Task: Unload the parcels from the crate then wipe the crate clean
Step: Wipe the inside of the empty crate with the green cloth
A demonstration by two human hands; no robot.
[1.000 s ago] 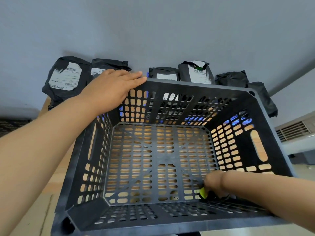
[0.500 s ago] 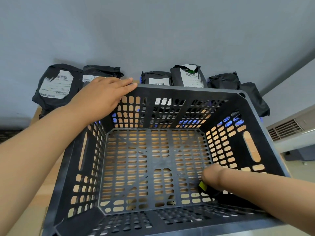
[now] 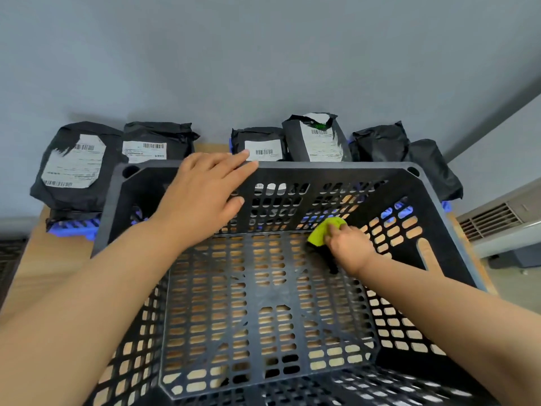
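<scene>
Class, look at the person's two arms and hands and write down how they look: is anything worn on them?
The left hand and right hand are bare: no gloves, rings or watch show. The left forearm and right forearm are bare as well, with no sleeve in view.

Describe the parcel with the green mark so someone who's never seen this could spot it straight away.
Find the black slotted crate on the wooden table. Behind its far rim, black parcels line the grey wall. The green-marked parcel stands upright just right of the middle, and only its white label has green at the top.
</scene>
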